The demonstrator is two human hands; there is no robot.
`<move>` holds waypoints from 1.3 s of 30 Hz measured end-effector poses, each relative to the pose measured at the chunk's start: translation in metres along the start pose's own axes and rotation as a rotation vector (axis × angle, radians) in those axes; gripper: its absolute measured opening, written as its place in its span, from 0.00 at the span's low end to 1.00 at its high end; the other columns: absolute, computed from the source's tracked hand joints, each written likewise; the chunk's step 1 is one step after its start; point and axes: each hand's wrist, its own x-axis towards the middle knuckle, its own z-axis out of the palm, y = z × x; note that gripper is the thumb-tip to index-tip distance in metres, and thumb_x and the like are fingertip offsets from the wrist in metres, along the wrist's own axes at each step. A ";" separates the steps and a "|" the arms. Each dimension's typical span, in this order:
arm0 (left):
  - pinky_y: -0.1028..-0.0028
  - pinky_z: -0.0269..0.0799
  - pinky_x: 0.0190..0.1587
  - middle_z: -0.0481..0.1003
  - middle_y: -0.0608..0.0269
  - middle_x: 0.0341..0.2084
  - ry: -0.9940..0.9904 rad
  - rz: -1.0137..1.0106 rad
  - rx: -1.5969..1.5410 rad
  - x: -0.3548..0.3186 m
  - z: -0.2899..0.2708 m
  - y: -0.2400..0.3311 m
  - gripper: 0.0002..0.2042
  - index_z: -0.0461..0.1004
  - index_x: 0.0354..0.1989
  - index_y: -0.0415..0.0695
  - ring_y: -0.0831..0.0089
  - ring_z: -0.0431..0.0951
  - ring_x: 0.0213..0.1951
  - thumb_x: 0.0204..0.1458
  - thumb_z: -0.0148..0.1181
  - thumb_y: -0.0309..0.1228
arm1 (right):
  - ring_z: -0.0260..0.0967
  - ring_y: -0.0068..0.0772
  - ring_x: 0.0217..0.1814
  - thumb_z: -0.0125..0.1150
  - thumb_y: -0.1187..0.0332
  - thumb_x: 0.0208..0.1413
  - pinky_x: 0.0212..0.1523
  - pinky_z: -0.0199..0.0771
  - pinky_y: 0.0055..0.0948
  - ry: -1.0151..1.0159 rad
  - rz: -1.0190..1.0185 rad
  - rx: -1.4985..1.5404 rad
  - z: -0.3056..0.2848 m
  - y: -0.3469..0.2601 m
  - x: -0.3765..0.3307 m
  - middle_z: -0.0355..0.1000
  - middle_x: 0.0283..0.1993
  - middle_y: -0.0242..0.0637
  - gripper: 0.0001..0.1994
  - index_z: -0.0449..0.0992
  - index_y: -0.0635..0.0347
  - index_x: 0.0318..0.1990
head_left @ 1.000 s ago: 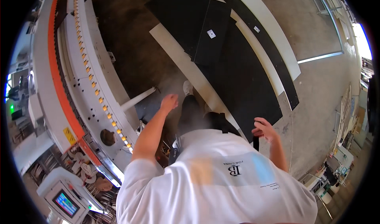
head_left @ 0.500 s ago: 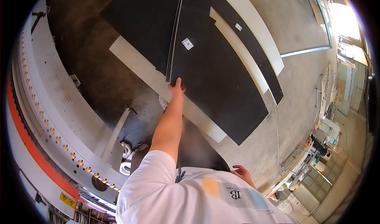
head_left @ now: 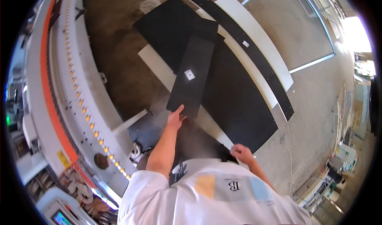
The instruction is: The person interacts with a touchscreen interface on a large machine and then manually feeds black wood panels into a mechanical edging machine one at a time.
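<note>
My left hand (head_left: 176, 117) grips the near end of a long, narrow dark panel (head_left: 193, 62), its thumb on top and its fingers partly hidden beneath. A small white label (head_left: 189, 74) is stuck on this panel, which overlaps a large black panel (head_left: 238, 95) and another black panel (head_left: 167, 32). In front of my waist, my right hand (head_left: 242, 153) is closed with its fingers curled, close to the large black panel's near corner. I see nothing in it.
To the left runs a long grey machine (head_left: 93, 85) with a row of yellow rollers (head_left: 80, 102) and an orange strip. A drilled black strip (head_left: 254, 54) and a white panel (head_left: 260, 34) lie at the far right. A metal frame (head_left: 312, 63) stands beyond them.
My left hand has lifted the narrow panel and drawn it toward me, so its broad face shows. My right hand has come further forward, and its fingers have curled in. The view has shifted too.
</note>
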 end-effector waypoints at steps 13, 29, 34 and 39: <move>0.63 0.78 0.52 0.78 0.56 0.50 -0.148 0.426 -0.202 -0.334 -0.129 0.029 0.19 0.72 0.58 0.39 0.61 0.81 0.49 0.58 0.58 0.27 | 0.73 0.34 0.55 0.59 0.41 0.62 0.54 0.71 0.36 -0.425 0.005 1.019 0.024 -0.245 0.149 0.77 0.55 0.32 0.25 0.76 0.51 0.55; 0.65 0.73 0.51 0.79 0.55 0.44 1.046 0.666 -0.664 -0.478 -0.474 -0.177 0.15 0.74 0.53 0.32 0.66 0.78 0.45 0.61 0.59 0.27 | 0.72 0.21 0.40 0.70 0.57 0.58 0.40 0.74 0.24 -0.938 -0.167 0.272 0.406 -0.389 -0.020 0.76 0.39 0.25 0.13 0.79 0.53 0.43; 0.67 0.71 0.51 0.79 0.56 0.42 1.409 0.759 -0.414 -0.467 -0.556 -0.222 0.17 0.75 0.53 0.32 0.67 0.77 0.44 0.60 0.61 0.30 | 0.75 0.23 0.39 0.66 0.60 0.62 0.40 0.79 0.26 -1.110 -0.083 0.240 0.520 -0.407 -0.030 0.77 0.39 0.27 0.08 0.76 0.52 0.41; 0.56 0.65 0.64 0.72 0.44 0.58 1.854 0.684 0.633 -0.476 -0.535 -0.160 0.28 0.69 0.61 0.36 0.49 0.70 0.61 0.51 0.67 0.33 | 0.76 0.31 0.56 0.58 0.63 0.68 0.52 0.81 0.33 -1.094 -0.153 0.365 0.520 -0.423 -0.036 0.77 0.55 0.38 0.18 0.71 0.60 0.61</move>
